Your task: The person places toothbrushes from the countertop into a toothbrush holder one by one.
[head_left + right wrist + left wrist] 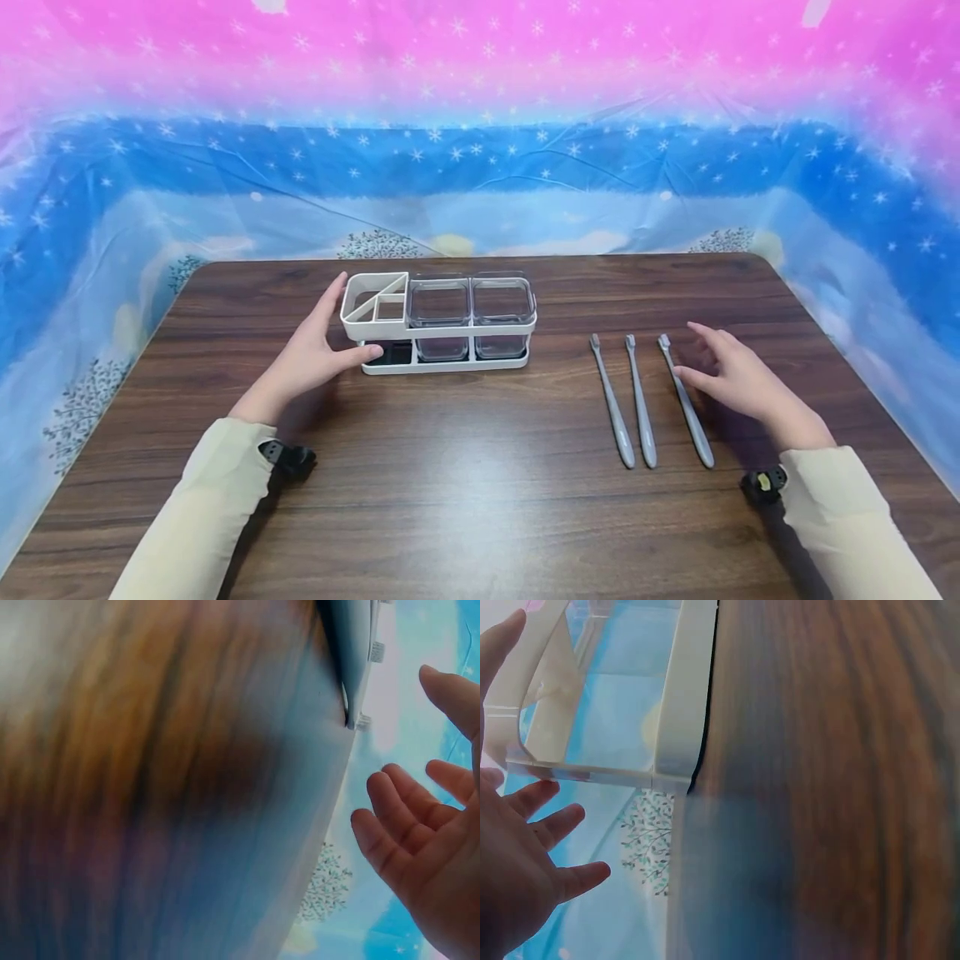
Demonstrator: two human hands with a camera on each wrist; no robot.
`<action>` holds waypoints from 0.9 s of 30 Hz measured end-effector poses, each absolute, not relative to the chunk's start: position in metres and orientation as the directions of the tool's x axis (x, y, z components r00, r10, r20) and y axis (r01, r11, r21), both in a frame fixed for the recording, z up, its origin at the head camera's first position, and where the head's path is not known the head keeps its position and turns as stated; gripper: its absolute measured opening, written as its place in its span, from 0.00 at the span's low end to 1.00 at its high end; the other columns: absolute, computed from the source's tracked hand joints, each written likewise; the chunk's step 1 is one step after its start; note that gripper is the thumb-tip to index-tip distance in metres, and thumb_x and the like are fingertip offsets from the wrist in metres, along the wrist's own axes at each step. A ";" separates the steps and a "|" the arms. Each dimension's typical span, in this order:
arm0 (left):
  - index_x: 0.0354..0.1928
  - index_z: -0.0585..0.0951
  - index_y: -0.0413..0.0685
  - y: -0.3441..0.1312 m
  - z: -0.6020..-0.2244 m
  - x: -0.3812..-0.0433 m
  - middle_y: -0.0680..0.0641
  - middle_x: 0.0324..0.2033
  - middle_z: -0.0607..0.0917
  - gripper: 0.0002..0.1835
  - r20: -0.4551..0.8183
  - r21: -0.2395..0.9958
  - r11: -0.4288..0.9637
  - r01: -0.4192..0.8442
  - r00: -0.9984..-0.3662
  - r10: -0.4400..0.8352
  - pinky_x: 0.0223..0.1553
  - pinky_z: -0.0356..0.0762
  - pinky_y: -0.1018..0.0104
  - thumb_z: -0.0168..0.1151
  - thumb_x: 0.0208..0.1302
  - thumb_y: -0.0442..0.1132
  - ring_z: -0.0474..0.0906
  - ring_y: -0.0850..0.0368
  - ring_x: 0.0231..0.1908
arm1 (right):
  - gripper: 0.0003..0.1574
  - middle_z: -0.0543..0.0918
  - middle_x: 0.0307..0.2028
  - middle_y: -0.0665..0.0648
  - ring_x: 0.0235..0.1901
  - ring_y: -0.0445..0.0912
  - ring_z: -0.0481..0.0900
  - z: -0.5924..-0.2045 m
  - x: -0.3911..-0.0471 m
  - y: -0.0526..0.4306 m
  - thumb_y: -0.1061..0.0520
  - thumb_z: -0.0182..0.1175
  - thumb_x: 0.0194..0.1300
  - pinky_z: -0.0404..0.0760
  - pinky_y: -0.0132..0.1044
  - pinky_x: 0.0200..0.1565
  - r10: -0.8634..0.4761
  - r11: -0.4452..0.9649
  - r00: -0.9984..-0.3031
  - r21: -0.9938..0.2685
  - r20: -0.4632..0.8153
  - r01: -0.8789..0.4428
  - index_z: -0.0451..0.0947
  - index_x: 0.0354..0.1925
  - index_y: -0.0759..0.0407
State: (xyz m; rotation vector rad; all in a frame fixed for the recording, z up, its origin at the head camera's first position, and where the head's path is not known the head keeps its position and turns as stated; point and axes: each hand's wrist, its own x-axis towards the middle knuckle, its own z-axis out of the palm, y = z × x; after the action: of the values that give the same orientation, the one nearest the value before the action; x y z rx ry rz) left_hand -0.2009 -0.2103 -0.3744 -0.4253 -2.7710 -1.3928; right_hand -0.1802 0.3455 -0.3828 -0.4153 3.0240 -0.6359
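Observation:
A white two-tier toothbrush holder [442, 367] stands toward the back of the table, its upper left section split by slanted dividers. Two clear cups [439, 304] sit in its right sections. Around the holder's left end is my left hand [303, 358], thumb in front and fingers spread; whether it touches is unclear. Three grey toothbrushes [641, 408] lie on the right, heads pointing away from me. Over the rightmost toothbrush [690, 408] hovers my right hand [738, 379], fingers loosely spread and holding nothing. Toothbrush heads [377, 651] show beyond its thumb in the right wrist view.
The dark wood-grain table [480, 500] has rounded back corners. A pink and blue snowflake-patterned cloth [480, 158] hangs behind it and along both sides. Each wrist wears a small black camera [288, 458].

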 end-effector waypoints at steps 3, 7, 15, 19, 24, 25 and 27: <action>0.77 0.38 0.62 -0.209 -0.374 -0.202 0.43 0.74 0.52 0.60 0.123 0.804 0.547 0.234 -0.965 0.232 0.66 0.48 0.37 0.73 0.54 0.47 0.46 0.45 0.73 | 0.52 0.75 0.48 0.70 0.39 0.54 0.77 -0.383 -0.183 0.343 0.43 0.62 0.65 0.76 0.52 0.40 -0.258 0.880 -0.966 -0.418 -0.024 -0.224 0.52 0.71 0.72; 0.77 0.37 0.63 -0.208 -0.373 -0.204 0.43 0.74 0.50 0.61 0.114 0.821 0.524 0.228 -0.964 0.241 0.66 0.49 0.37 0.73 0.54 0.46 0.45 0.45 0.73 | 0.54 0.77 0.41 0.63 0.32 0.47 0.75 -0.385 -0.185 0.342 0.42 0.64 0.63 0.74 0.44 0.34 -0.240 0.890 -0.966 -0.419 -0.092 -0.181 0.52 0.70 0.73; 0.76 0.37 0.64 -0.206 -0.373 -0.204 0.42 0.74 0.50 0.59 0.110 0.830 0.512 0.221 -0.965 0.238 0.65 0.51 0.36 0.71 0.56 0.47 0.48 0.43 0.72 | 0.52 0.77 0.33 0.57 0.24 0.44 0.71 -0.388 -0.185 0.342 0.47 0.65 0.62 0.70 0.38 0.28 -0.241 0.886 -0.960 -0.435 -0.144 -0.157 0.54 0.69 0.76; 0.76 0.37 0.65 -0.205 -0.373 -0.204 0.43 0.75 0.48 0.58 0.104 0.834 0.511 0.210 -0.968 0.229 0.65 0.51 0.36 0.71 0.57 0.48 0.46 0.43 0.73 | 0.50 0.76 0.30 0.57 0.23 0.45 0.73 -0.389 -0.185 0.343 0.50 0.65 0.63 0.72 0.39 0.26 -0.236 0.865 -0.957 -0.486 -0.169 -0.128 0.53 0.69 0.75; 0.76 0.37 0.65 -0.205 -0.373 -0.204 0.43 0.75 0.48 0.57 0.099 0.840 0.503 0.203 -0.969 0.225 0.65 0.53 0.36 0.70 0.58 0.48 0.48 0.43 0.72 | 0.49 0.76 0.27 0.55 0.22 0.45 0.76 -0.391 -0.187 0.341 0.52 0.66 0.62 0.76 0.39 0.27 -0.211 0.843 -0.958 -0.532 -0.195 -0.077 0.55 0.69 0.75; 0.76 0.37 0.65 -0.205 -0.373 -0.204 0.43 0.74 0.49 0.57 0.100 0.842 0.499 0.203 -0.969 0.226 0.65 0.54 0.37 0.70 0.58 0.48 0.49 0.42 0.72 | 0.48 0.76 0.26 0.55 0.22 0.45 0.76 -0.391 -0.187 0.340 0.52 0.66 0.62 0.76 0.39 0.27 -0.206 0.842 -0.959 -0.536 -0.197 -0.070 0.55 0.68 0.75; 0.77 0.37 0.64 -0.204 -0.373 -0.203 0.42 0.74 0.50 0.57 0.101 0.843 0.498 0.203 -0.969 0.225 0.65 0.55 0.37 0.70 0.58 0.48 0.50 0.42 0.71 | 0.47 0.75 0.25 0.55 0.22 0.45 0.76 -0.391 -0.188 0.339 0.53 0.66 0.62 0.77 0.39 0.27 -0.198 0.841 -0.960 -0.538 -0.198 -0.062 0.57 0.68 0.75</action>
State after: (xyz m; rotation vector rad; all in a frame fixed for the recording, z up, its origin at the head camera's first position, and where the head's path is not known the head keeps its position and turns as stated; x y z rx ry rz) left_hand -0.2035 -0.2044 -0.3734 -0.3918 -2.7384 -1.5358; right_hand -0.1882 0.3390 -0.3915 -0.1996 2.7736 -0.7980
